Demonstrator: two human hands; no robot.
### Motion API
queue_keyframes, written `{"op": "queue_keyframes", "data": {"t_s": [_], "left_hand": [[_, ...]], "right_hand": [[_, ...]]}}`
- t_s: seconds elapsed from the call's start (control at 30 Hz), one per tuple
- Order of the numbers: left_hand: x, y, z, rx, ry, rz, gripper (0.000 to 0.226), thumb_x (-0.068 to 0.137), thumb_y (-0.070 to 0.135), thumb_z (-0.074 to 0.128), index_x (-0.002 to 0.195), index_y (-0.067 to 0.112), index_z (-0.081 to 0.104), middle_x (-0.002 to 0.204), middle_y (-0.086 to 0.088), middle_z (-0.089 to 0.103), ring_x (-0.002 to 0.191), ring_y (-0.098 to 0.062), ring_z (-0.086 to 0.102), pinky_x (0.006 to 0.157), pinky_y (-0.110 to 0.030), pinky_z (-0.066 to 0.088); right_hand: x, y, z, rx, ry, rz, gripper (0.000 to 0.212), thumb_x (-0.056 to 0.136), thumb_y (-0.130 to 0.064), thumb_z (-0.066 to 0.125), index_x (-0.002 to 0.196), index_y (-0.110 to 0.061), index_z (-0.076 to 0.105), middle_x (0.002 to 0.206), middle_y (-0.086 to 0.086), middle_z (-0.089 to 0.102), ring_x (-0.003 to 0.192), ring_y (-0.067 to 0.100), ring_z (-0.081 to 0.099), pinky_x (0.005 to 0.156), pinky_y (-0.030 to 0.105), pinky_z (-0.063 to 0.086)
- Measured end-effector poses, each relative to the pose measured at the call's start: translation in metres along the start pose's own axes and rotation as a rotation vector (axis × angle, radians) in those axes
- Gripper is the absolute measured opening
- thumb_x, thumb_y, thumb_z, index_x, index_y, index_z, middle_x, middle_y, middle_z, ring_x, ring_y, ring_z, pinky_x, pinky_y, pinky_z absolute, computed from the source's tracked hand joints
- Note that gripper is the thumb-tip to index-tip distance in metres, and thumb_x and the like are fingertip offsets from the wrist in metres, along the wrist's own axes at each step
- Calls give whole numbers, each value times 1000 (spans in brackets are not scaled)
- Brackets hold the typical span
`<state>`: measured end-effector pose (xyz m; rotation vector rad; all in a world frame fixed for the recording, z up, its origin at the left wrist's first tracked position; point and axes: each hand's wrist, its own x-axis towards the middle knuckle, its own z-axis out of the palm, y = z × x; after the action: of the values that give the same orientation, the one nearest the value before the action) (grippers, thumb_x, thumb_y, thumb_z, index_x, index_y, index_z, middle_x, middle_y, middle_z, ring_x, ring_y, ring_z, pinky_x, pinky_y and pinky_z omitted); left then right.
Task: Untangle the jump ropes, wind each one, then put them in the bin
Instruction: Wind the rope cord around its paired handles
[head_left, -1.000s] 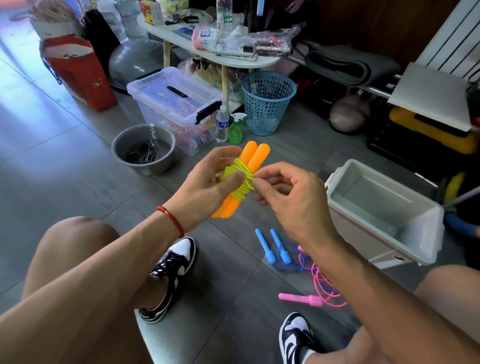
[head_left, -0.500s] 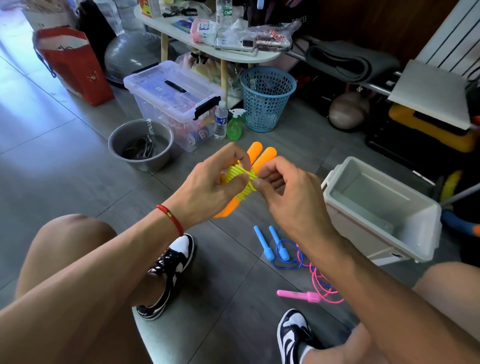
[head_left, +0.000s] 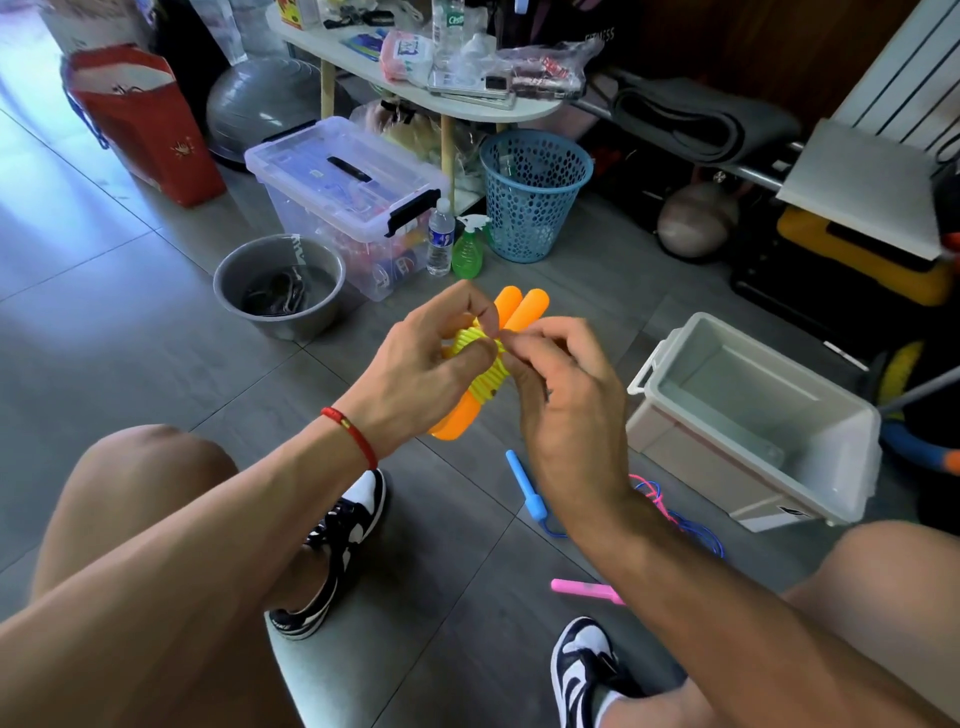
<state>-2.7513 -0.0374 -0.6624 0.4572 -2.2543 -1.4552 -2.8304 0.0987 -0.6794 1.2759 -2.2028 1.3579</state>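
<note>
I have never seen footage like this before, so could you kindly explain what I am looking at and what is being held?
There is no machine here. A camera on a seated person's head looks down past their knees at the floor. The left hand grips a jump rope with orange handles and yellow-green cord wound round them; the right hand pinches the cord at the wrap. On the floor lie a blue jump rope and a pink jump rope, their cords tangled together. Beside them stands an open white bin, with no rope in it yet.
</note>
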Motion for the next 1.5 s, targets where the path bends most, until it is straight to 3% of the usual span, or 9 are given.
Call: {"op": "queue_keyframes", "data": {"t_s": [0.23, 0.43, 0.53, 0.8, 0.9, 1.03, 1.27, 1.37, 1.5], "left_hand": [[3, -1, 7, 86, 88, 9, 11, 89, 16, 59, 98, 21, 56, 82, -4, 59, 80, -35, 57, 77, -54, 54], [1, -4, 9, 241, 52, 41, 15, 94, 14, 59, 100, 28, 57, 68, -1, 55, 55, -15, 42, 55, -28, 41], [-2, -7, 13, 270, 33, 23, 14, 96, 18, 58, 102, 30, 56, 65, 0, 52, 53, -13, 40, 50, -20, 35], [-4, -8, 17, 259, 50, -40, 13, 99, 28, 56, 108, 36, 55, 66, 0, 52, 57, -14, 46, 51, -19, 40], [-2, -6, 15, 193, 64, -87, 12, 97, 29, 57, 106, 37, 56, 78, -5, 63, 65, -17, 54, 59, -28, 48], [-2, -5, 8, 168, 73, -73, 12, 94, 20, 57, 103, 28, 56, 82, -9, 66, 67, -28, 58, 59, -37, 51], [-7, -9, -5, 193, 15, -49, 16, 92, 13, 57, 102, 25, 53, 86, -12, 64, 76, -33, 60, 69, -51, 54], [-9, -10, -5, 193, -55, -27, 17, 94, 15, 56, 106, 26, 51, 89, -14, 64, 74, -32, 65, 68, -48, 56], [-12, -10, -3, 296, -104, 17, 21, 95, 10, 55, 103, 28, 49, 75, -12, 56, 62, -19, 45, 57, -27, 41]], "right_hand": [[4, 11, 10, 17, -7, 3, 6, 99, -7, 61, 102, -3, 65, 104, 6, 60, 94, 20, 61, 81, 36, 51], [5, 19, 17, -38, -67, 45, 3, 98, -3, 60, 98, -6, 58, 102, 6, 54, 91, 18, 55, 79, 23, 42], [4, 21, 18, -18, -92, 112, 2, 99, -7, 59, 97, -7, 59, 100, 5, 55, 87, 14, 51, 75, 24, 41], [12, 23, 19, -20, -121, 157, 6, 97, -13, 56, 99, -9, 58, 97, 5, 59, 89, 17, 51, 73, 28, 37], [15, 21, 18, -27, -151, 114, 8, 97, -17, 54, 99, -9, 58, 97, 5, 59, 87, 18, 53, 72, 31, 39], [19, 21, 16, -28, -230, 57, 7, 100, -17, 57, 100, -10, 59, 99, 4, 58, 86, 15, 52, 70, 23, 35], [29, 32, -2, 207, -506, 28, 23, 88, -12, 72, 109, -10, 63, 103, 1, 59, 91, 13, 62, 83, 28, 56], [33, 37, -8, 238, -535, 51, 25, 84, -11, 79, 105, -11, 67, 100, 1, 63, 88, 14, 65, 81, 31, 58], [32, 38, -10, 237, -522, 57, 22, 80, -16, 84, 95, -11, 69, 90, 1, 66, 80, 14, 64, 75, 30, 55]]}}
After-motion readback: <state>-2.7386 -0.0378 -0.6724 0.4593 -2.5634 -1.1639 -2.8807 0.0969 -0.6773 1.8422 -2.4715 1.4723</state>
